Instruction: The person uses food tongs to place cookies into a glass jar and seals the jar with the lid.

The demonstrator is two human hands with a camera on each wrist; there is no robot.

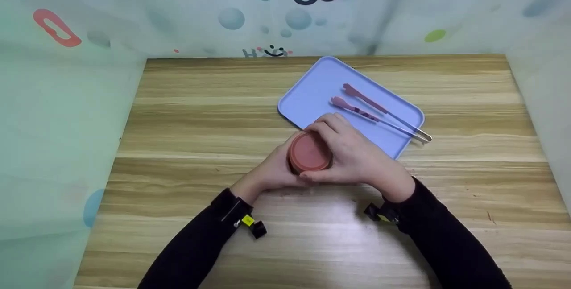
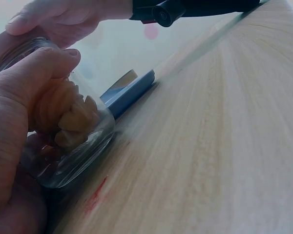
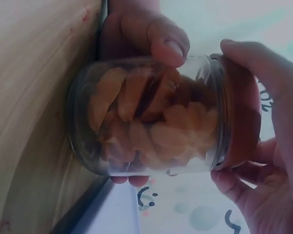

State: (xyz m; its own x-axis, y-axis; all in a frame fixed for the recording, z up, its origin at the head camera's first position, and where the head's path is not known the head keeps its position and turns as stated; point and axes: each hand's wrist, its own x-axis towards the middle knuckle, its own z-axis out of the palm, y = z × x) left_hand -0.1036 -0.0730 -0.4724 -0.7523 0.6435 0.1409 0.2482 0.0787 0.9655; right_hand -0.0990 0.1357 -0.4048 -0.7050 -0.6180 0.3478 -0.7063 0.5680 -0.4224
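Note:
A clear glass jar (image 3: 151,117) with a reddish-brown lid (image 1: 311,151) is held between the two hands. Inside it are several light brown biscuit-like pieces (image 3: 180,131), seen through the glass in both wrist views. My left hand (image 1: 276,166) grips the jar's body, its thumb lying along the glass. Around the lid, my right hand (image 1: 352,153) has its fingers and thumb curled at the rim. Whether the jar's base touches the table is hard to tell.
A light purple tray (image 1: 308,95) lies at an angle behind the hands on the wooden table (image 1: 200,115). Tongs (image 1: 401,121) with pink paw-shaped ends rest on it, their metal end reaching past its right edge. A printed curtain (image 1: 187,21) hangs behind the table.

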